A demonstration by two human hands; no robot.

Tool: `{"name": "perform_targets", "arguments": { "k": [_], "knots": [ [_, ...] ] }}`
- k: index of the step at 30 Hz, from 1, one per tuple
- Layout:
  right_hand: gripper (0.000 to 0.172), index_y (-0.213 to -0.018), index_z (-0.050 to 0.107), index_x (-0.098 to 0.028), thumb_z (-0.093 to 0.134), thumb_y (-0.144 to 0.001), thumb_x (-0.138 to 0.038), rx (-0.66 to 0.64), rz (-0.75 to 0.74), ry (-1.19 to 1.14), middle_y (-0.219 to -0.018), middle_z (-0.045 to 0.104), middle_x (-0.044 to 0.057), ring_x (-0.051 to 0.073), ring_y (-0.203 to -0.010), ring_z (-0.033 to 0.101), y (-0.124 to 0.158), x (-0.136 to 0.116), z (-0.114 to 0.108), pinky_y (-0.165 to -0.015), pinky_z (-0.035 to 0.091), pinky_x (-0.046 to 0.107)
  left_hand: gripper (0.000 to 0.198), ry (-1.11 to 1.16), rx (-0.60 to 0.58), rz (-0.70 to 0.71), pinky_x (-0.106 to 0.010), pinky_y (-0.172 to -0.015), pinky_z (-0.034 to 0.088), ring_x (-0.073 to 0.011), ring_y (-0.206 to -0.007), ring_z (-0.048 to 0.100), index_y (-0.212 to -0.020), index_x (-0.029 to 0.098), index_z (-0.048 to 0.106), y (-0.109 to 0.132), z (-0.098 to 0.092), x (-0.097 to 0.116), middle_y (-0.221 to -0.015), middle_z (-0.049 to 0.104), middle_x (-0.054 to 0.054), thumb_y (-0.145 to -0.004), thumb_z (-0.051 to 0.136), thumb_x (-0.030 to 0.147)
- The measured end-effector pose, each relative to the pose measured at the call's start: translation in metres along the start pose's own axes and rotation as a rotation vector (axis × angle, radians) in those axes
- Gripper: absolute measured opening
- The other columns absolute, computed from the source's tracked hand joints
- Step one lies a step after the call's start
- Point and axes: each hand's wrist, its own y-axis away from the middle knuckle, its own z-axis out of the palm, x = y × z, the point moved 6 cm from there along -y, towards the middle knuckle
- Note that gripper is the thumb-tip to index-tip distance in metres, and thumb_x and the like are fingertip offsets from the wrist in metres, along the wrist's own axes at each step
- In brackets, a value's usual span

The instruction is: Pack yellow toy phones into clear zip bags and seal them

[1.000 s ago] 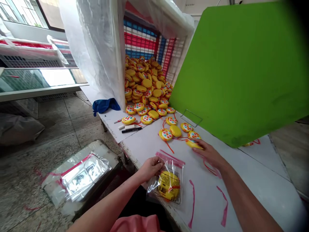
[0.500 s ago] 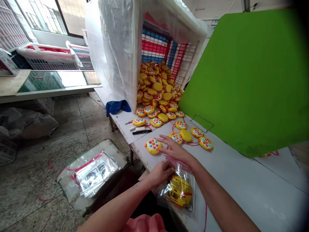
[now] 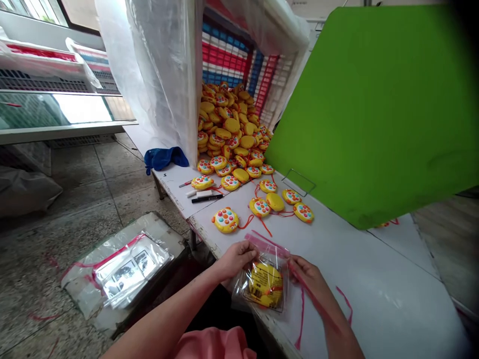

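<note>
A clear plastic bag [image 3: 243, 294] with a pink strip along its top lies at the table's front edge, and a yellow toy [image 3: 266, 284] shows inside it behind printed text. At the bag's upper left corner, my left hand [image 3: 236, 258] is closed, thumb and fingers pinching the plastic. My right hand [image 3: 307, 274] pinches the bag's right edge just under the pink strip. Just beyond the hands, a yellow toy with coloured buttons [image 3: 225, 220] rests on the table, its orange cord trailing right. Several similar toys [image 3: 261, 207] lie farther back.
A tipped basket lined with plastic [image 3: 175, 85] spills a heap of yellow toys [image 3: 232, 124]. A green board [image 3: 374, 114] leans at the right. Pens [image 3: 207, 198] and a blue cloth [image 3: 166, 158] lie left. Flat printed bags [image 3: 130, 269] rest on a lower stand. Pink strips [image 3: 301, 319] lie nearby.
My right hand has drawn back from beside the button toy to the bag's right edge and closed on it. My left hand still grips the bag's left side. The view has shifted right.
</note>
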Motion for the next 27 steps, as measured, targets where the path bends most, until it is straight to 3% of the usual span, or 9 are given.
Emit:
{"name": "perform_targets", "arguments": {
  "k": [2, 5, 13, 18, 21, 24, 27],
  "knots": [
    [0.048, -0.091, 0.07, -0.017, 0.072, -0.065, -0.058, -0.067, -0.02, -0.068, -0.076, 0.067, 0.004, 0.016, -0.065, 0.057, -0.004, -0.002, 0.016, -0.06, 0.046, 0.027, 0.04, 0.0, 0.009, -0.006, -0.022, -0.055, 0.039, -0.009, -0.057, 0.05, -0.085, 0.014, 0.057, 0.0, 0.0, 0.0, -0.079, 0.063, -0.003, -0.077, 0.06, 0.053],
    [0.044, -0.092, 0.069, -0.017, 0.075, -0.065, -0.052, -0.088, -0.011, -0.157, -0.07, 0.066, 0.001, 0.014, -0.062, 0.057, -0.005, -0.003, 0.022, -0.059, 0.045, 0.025, 0.04, -0.023, 0.014, -0.026, -0.022, -0.055, 0.039, -0.0098, -0.06, 0.052, -0.095, 0.014, 0.061, 0.0, 0.0, -0.001, -0.08, 0.064, -0.003, -0.076, 0.062, 0.05],
    [0.045, -0.1, 0.07, -0.019, 0.079, -0.064, -0.045, 0.046, 0.04, -0.29, -0.083, 0.072, 0.007, 0.015, -0.066, 0.062, 0.009, 0.018, -0.011, -0.063, 0.049, 0.026, 0.055, 0.158, -0.011, -0.117, -0.029, -0.071, 0.05, -0.0181, -0.083, 0.063, -0.114, 0.016, 0.062, 0.001, -0.004, -0.004, -0.099, 0.067, -0.008, -0.071, 0.068, 0.049],
    [0.034, -0.083, 0.073, -0.016, 0.079, -0.063, -0.044, 0.043, 0.036, -0.228, -0.087, 0.072, 0.008, 0.016, -0.07, 0.062, 0.012, 0.027, -0.017, -0.067, 0.049, 0.027, 0.033, 0.178, -0.026, -0.132, -0.03, -0.071, 0.05, -0.0176, -0.078, 0.063, -0.091, 0.012, 0.069, 0.002, -0.002, 0.001, -0.09, 0.068, -0.009, -0.069, 0.068, 0.036],
    [0.036, -0.092, 0.071, -0.019, 0.074, -0.068, -0.046, 0.046, 0.024, -0.293, -0.085, 0.072, 0.007, 0.017, -0.071, 0.062, 0.014, 0.02, -0.014, -0.066, 0.049, 0.028, 0.021, 0.197, -0.016, -0.145, -0.029, -0.069, 0.05, -0.018, -0.078, 0.062, -0.078, 0.011, 0.066, 0.003, -0.002, 0.006, -0.085, 0.068, -0.01, -0.068, 0.063, 0.03],
    [0.047, -0.11, 0.064, -0.022, 0.062, -0.078, -0.056, 0.037, 0.062, -0.35, -0.082, 0.071, 0.005, 0.017, -0.065, 0.06, 0.015, 0.014, -0.007, -0.057, 0.045, 0.026, 0.027, 0.18, -0.014, -0.123, -0.028, -0.067, 0.05, -0.0183, -0.079, 0.061, -0.076, 0.011, 0.064, 0.004, -0.001, 0.01, -0.086, 0.066, -0.01, -0.074, 0.06, 0.037],
    [0.047, -0.098, 0.066, -0.018, 0.061, -0.076, -0.06, -0.046, 0.095, -0.231, -0.077, 0.07, 0.005, 0.013, -0.053, 0.054, 0.014, 0.014, 0.004, -0.048, 0.038, 0.023, 0.035, 0.142, 0.018, -0.11, -0.027, -0.066, 0.049, -0.0167, -0.078, 0.06, -0.075, 0.011, 0.061, 0.003, -0.001, 0.006, -0.085, 0.065, -0.008, -0.075, 0.063, 0.047]
  ]
}}
